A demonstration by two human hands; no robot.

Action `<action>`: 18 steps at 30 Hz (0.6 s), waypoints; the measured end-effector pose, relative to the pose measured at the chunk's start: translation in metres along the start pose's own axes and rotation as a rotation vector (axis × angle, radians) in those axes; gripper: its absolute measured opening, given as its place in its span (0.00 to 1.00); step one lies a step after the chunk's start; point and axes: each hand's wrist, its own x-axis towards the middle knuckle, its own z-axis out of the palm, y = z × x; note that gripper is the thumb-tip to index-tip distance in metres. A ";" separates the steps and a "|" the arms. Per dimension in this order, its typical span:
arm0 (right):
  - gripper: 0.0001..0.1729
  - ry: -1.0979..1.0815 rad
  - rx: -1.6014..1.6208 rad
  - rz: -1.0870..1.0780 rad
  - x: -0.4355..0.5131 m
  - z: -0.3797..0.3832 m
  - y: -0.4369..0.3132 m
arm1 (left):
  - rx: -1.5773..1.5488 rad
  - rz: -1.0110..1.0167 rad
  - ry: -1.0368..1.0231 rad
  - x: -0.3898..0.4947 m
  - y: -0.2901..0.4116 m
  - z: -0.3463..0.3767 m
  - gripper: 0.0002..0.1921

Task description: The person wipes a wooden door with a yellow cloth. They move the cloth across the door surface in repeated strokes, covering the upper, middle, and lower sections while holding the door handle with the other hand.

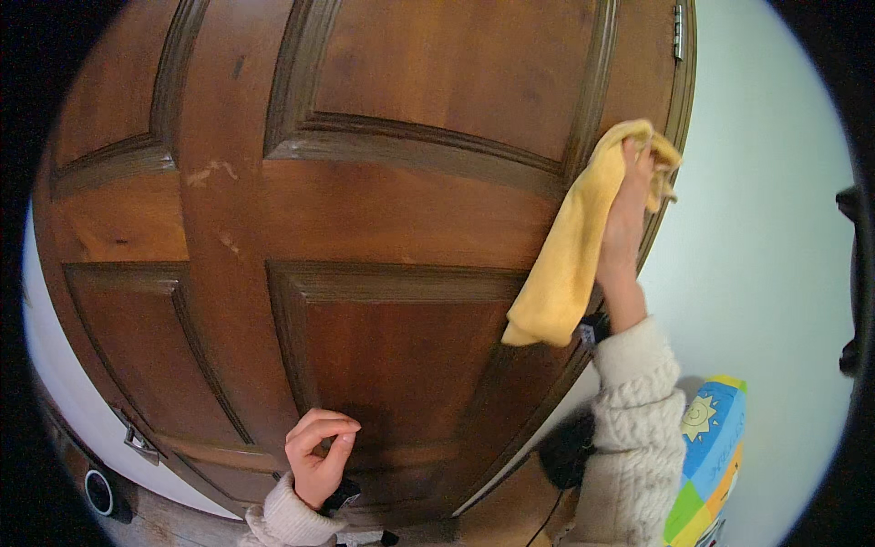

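My right hand (625, 219) presses a yellow cloth (557, 273) against the right edge of a brown wooden panelled door (403, 212). The cloth bunches around the fingers and hangs down in a long fold to the lower left. My left hand (321, 451) is in front of the lower part of the door, its fingers curled loosely with a gap between thumb and forefinger. Nothing shows in it, and whether it touches the door cannot be told. Both sleeves are cream knit.
A metal hinge (677, 33) sits high on the door's right side, beside a pale wall (745, 205). Low on the right stands a colourful item bearing a sun picture (707, 444). A dark rounded object (567, 451) is partly behind my right sleeve. A metal fitting (140, 443) is at lower left.
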 end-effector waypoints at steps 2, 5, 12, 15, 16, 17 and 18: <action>0.30 0.014 -0.067 -0.038 0.033 0.002 0.012 | 0.003 -0.002 0.002 0.003 -0.002 -0.006 0.03; 0.30 0.065 -0.087 -0.046 0.083 0.015 0.024 | -0.021 -0.024 -0.004 0.002 -0.005 -0.013 0.03; 0.30 0.096 -0.034 -0.011 0.080 0.021 0.000 | -0.093 -0.122 0.025 -0.009 -0.015 -0.025 0.03; 0.28 0.042 -0.049 0.026 0.032 0.016 -0.017 | -0.133 -0.156 0.005 -0.015 -0.017 -0.026 0.03; 0.28 0.023 -0.044 0.046 0.017 0.015 -0.021 | -0.125 -0.144 -0.013 -0.016 -0.017 -0.025 0.03; 0.29 0.028 -0.021 -0.011 0.006 0.013 -0.024 | -0.117 -0.127 -0.026 -0.017 -0.018 -0.025 0.03; 0.29 0.001 -0.017 0.005 -0.002 0.009 -0.026 | -0.140 -0.137 -0.027 -0.018 -0.018 -0.025 0.03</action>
